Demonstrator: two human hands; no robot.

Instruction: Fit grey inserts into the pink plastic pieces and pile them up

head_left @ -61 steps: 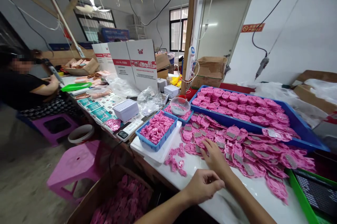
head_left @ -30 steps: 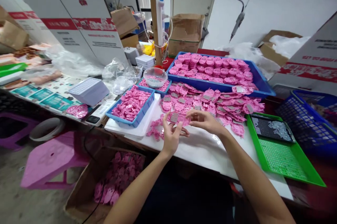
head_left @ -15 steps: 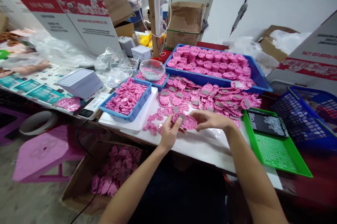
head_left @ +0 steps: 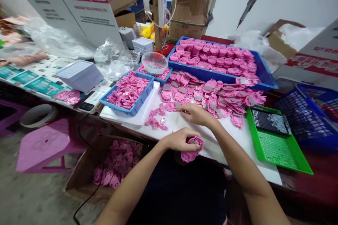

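Observation:
My left hand is closed round a pink plastic part at the table's front edge, low and close to my body. The part is moulded with an uneven outline, and my fingers cover some of it. Farther in, my right hand hovers over the white work surface with its fingers curved and slightly apart. Its fingertips are at the edge of a pink part with a grey patch, in front of the pile of similar parts. Small pink pieces lie to the left of that hand.
A blue tray of small pink pieces sits on the left, with a clear bowl behind. At the back is a large blue tray of stacked pink parts. On the right are a green tray and a blue basket. A screwdriver hangs above.
My left hand has brought the pink part down and toward my body. My right hand has left that part and moved left and farther in, to the pile's front edge.

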